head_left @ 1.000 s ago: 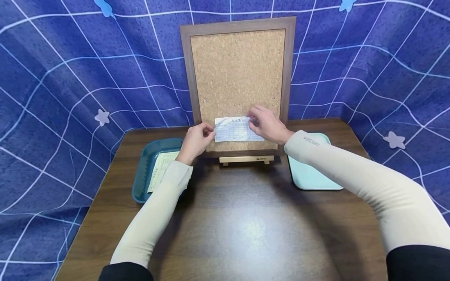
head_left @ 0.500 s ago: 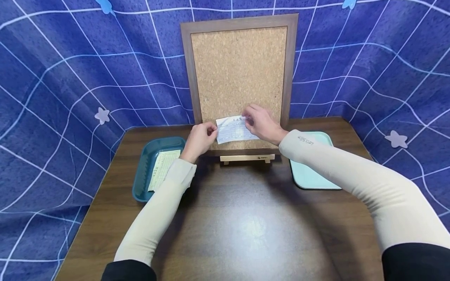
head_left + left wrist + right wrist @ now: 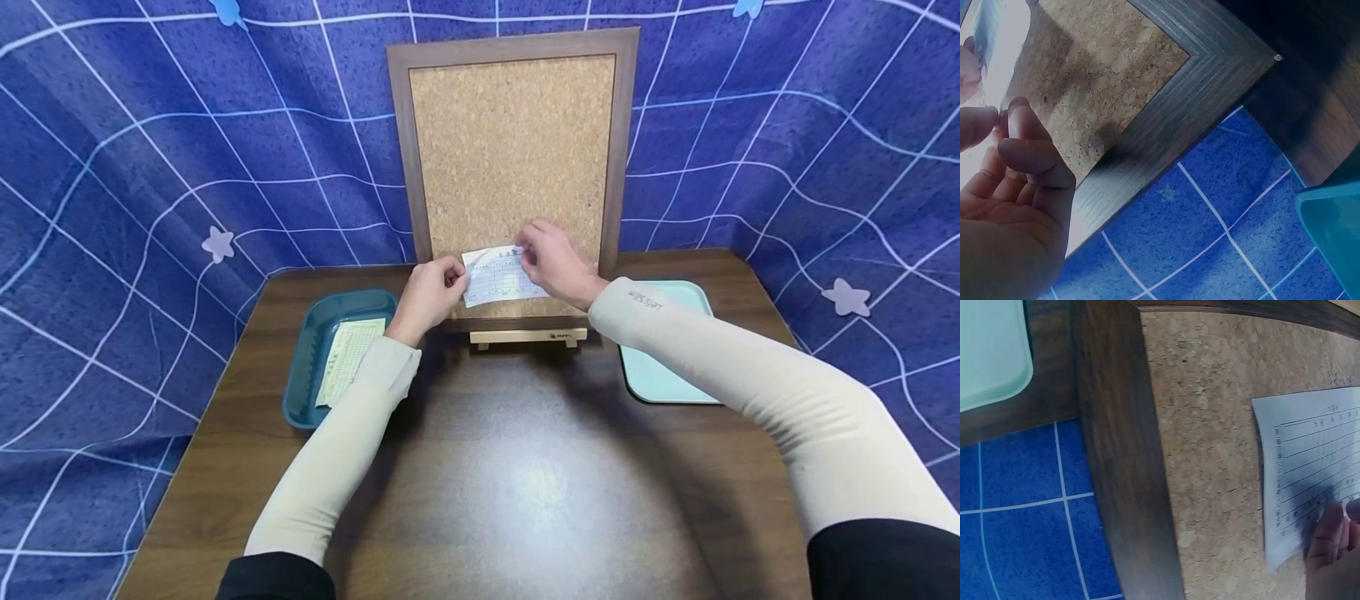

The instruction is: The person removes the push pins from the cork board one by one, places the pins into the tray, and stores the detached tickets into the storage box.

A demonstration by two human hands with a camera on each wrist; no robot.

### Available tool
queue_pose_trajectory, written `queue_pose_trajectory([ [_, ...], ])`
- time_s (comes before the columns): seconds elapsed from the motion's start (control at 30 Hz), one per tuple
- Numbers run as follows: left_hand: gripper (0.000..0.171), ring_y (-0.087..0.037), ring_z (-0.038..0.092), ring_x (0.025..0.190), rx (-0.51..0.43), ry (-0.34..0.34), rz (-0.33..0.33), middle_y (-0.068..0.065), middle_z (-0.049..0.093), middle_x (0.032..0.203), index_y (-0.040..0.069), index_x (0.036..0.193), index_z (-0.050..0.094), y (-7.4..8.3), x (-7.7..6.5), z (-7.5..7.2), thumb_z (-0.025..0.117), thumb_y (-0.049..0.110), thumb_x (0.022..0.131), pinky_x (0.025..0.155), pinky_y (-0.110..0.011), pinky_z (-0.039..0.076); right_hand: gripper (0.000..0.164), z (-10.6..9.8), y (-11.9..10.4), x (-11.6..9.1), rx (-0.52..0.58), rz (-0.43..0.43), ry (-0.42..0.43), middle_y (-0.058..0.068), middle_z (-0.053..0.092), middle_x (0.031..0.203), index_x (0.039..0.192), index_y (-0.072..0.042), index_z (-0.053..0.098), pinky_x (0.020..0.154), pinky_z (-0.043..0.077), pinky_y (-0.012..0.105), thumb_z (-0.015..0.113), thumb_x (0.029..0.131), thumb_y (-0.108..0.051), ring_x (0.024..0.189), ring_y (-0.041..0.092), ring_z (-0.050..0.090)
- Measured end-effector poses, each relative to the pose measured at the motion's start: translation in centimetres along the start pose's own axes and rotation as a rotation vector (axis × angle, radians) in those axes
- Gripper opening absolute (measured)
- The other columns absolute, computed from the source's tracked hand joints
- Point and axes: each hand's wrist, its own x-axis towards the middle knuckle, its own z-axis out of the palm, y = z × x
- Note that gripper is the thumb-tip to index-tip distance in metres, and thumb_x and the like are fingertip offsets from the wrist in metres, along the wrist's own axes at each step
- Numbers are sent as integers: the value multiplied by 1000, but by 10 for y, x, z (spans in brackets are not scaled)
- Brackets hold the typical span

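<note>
A white printed slip of paper [image 3: 501,279] lies over the lower part of a framed cork board [image 3: 517,142], slightly tilted. My left hand [image 3: 429,296] pinches the slip's left edge between thumb and forefinger, with the other fingers curled in the left wrist view. At the slip's upper right, my right hand [image 3: 557,265] holds its thumb and fingertips together in front of the paper. A small pale thing glints between those fingertips in the right wrist view; its kind is too small to tell. The hand hides the slip's right end in the head view.
On the left of the table stands a dark teal tray [image 3: 297,367] with yellowish printed slips [image 3: 348,354]. A pale mint tray [image 3: 663,379] sits at the right, partly behind my right sleeve. The board leans on a small wooden stand [image 3: 517,337]. Blue cloth [image 3: 300,150] hangs behind.
My right hand has shifted a little left along the slip's top. The slip has gone from nearly level to slightly tilted, its right side higher. My left hand keeps its pinch.
</note>
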Motion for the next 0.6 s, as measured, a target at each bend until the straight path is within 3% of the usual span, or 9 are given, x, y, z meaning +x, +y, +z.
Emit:
queue_pose_trajectory([
  [0.33, 11, -15, 53, 68, 21, 11, 39, 0, 60, 75, 10, 82, 62, 2, -1, -1, 59, 17, 89, 64, -29, 41, 12, 4, -8, 5, -47, 46, 13, 9, 56, 91, 90, 1, 63, 77, 45, 37, 60, 79, 3, 83, 24, 55],
  [0.6, 11, -15, 53, 67, 34, -4, 39, 0, 60, 74, 10, 82, 63, 6, -2, -4, 59, 17, 89, 62, -29, 41, 7, 4, -11, 7, -68, 94, -12, 8, 55, 91, 84, -3, 62, 74, 46, 33, 61, 79, 2, 83, 23, 54],
])
